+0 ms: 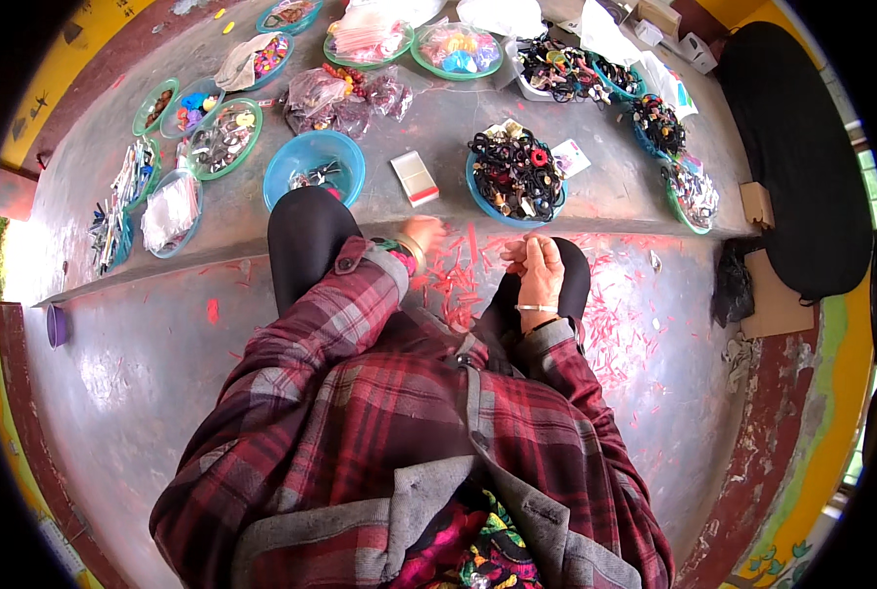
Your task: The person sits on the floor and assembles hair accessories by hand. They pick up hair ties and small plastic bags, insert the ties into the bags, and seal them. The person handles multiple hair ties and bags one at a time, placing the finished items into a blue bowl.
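My left hand [423, 233], with a gold bangle at the wrist, is over the ledge edge between my knees, its fingers drawn together. Facing it, my right hand [539, 273] rests by my right knee with its fingers curled in a pinch. Whatever either hand holds is too small to make out. Just beyond the left hand lies a small white, red-edged box [415, 179]. A blue basin [279, 169] with a few small items stands by my left knee. Past my right hand, black hair ties [517, 169] with small ornaments fill another blue basin [474, 187].
Thin red strips [610, 319] litter the lower floor around my knees. More baskets and bowls of small goods line the raised ledge [438, 128], including a green-rimmed basket [249, 147]. A black oval cushion [797, 162] and a cardboard piece [778, 294] are at right.
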Demonstrator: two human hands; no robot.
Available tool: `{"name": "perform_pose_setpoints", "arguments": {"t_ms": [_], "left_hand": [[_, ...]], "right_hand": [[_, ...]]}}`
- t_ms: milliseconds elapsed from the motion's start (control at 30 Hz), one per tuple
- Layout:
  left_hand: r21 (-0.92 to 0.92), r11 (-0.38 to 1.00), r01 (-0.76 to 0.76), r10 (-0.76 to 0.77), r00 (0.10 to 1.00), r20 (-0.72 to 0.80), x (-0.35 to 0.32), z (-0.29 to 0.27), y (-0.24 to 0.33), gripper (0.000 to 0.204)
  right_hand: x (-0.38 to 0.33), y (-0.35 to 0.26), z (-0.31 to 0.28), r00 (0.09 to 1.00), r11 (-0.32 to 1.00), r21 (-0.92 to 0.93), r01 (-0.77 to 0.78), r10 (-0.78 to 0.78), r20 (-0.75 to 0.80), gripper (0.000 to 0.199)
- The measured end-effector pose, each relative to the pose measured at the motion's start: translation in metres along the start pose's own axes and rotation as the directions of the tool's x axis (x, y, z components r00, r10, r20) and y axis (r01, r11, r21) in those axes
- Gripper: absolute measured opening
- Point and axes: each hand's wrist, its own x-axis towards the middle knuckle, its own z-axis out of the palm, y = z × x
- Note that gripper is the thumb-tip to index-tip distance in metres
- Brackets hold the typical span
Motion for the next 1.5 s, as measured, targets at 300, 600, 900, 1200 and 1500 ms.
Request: {"name": "perform_pose_setpoints", "arguments": {"t_ms": [300,600,900,1200,1500], "left_hand": [[0.022,0.994,-0.11,0.084,0.862,0.5,-0.098,0.058,0.022,0.038],[0.018,0.963,-0.27,0.249,0.91,0.33,-0.1,0.031,0.043,0.025],[0.021,0.987,-0.16,0.15,0.96,0.237,-0.101,0.029,0.032,0.023],[0.006,0.89,-0.455,0.415,0.818,0.398,-0.109,0.039,0.04,0.028],[0.09,0.933,-0.348,0.313,0.91,0.272,-0.099,0.033,0.035,0.023]], "right_hand": [[-0.002,0.016,0.001,0.978,0.926,0.314,-0.209,0.197,0.069,0.011],[-0.01,0.023,-0.004,0.878,0.896,-0.039,-0.443,0.442,0.185,0.009],[-0.026,-0.001,0.032,0.77,0.199,-0.772,0.603,-0.4,0.498,0.042],[-0.011,0.021,0.012,0.974,0.979,-0.158,-0.128,0.154,0.164,0.019],[-0.011,0.009,0.012,0.908,0.917,0.169,-0.361,0.305,0.288,0.018]]}}
